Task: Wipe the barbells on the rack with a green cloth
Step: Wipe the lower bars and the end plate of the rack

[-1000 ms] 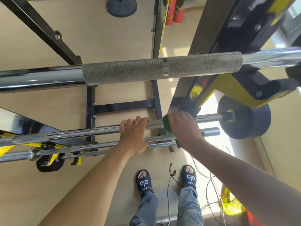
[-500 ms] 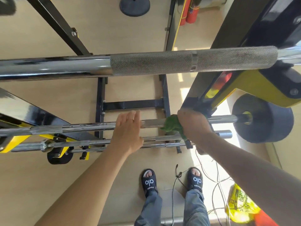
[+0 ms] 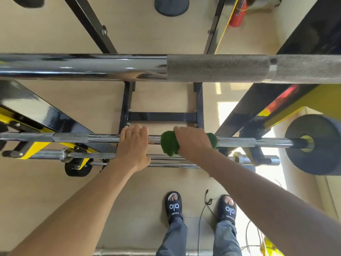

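Several chrome barbells lie across a black and yellow rack. The nearest and thickest barbell (image 3: 110,67) crosses the top of the view. My right hand (image 3: 191,145) grips the green cloth (image 3: 168,145), which is wrapped around the middle barbell (image 3: 236,142) near its centre. My left hand (image 3: 133,146) rests flat on the same bar just left of the cloth, fingers stretched over it and thumb toward the lower barbell (image 3: 103,155). A thinner bar (image 3: 166,165) lies below that one.
A black weight plate (image 3: 317,145) sits on the middle barbell's right end. Black rack uprights (image 3: 245,117) slant on both sides. A red fire extinguisher (image 3: 238,13) and a round base (image 3: 171,6) stand beyond. A cable (image 3: 203,209) lies by my sandalled feet.
My right hand has slid the green cloth leftward along the middle barbell. My left hand has let go of its grip, moved left and now lies flat on the bar.
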Demonstrator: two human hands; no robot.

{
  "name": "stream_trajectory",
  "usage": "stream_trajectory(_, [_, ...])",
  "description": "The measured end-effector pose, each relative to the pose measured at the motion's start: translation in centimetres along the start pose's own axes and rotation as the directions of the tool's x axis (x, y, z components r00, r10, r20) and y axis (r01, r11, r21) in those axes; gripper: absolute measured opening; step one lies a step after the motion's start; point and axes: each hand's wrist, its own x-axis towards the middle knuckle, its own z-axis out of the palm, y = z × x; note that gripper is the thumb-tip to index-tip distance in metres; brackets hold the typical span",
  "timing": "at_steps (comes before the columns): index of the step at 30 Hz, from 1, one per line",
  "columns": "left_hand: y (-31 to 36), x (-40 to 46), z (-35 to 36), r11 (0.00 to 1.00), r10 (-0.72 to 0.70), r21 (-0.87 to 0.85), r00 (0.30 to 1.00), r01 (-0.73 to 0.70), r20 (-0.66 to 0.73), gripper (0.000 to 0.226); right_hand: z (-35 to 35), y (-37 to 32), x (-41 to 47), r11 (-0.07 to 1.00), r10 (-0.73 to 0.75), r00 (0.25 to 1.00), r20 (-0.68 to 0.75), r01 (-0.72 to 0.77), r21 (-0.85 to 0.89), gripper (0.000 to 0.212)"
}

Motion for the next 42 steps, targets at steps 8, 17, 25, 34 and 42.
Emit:
stream_trajectory(8, [-1.0,0.0,-0.5,0.997,0.065,-0.046,0.996,-0.063,0.055,0.058,-0.7,7.5,-4.1,0.968,0.205,0.976,0.080,-0.190,-0.162,0.023])
stream_trajectory(17, [-0.7,0.2,0.1,0.998,0.051,-0.033,0.998,-0.050,0.027,0.063,-3.3,3.3,2.2,0.924,0.102,0.764,0.637,-0.310,0.224,0.048])
stream_trajectory(25, [-0.9,0.1,-0.2,0.996,0.034,-0.083,0.997,-0.028,0.075,0.062,1.8,-2.9,0.6,0.996,-0.055,0.984,-0.169,0.042,-0.080,0.023])
stream_trajectory(34, [-1.1,0.1,-0.4,0.992,0.073,-0.104,0.996,-0.068,0.047,0.057,0.0,3.0,-1.8,0.982,0.165,0.986,0.025,-0.162,-0.101,0.022])
stream_trajectory(42, [-1.0,0.0,-0.6,0.992,0.064,-0.113,0.995,-0.055,0.076,0.064,-1.3,-5.2,5.4,0.993,0.004,0.944,0.331,-0.042,0.107,0.019])
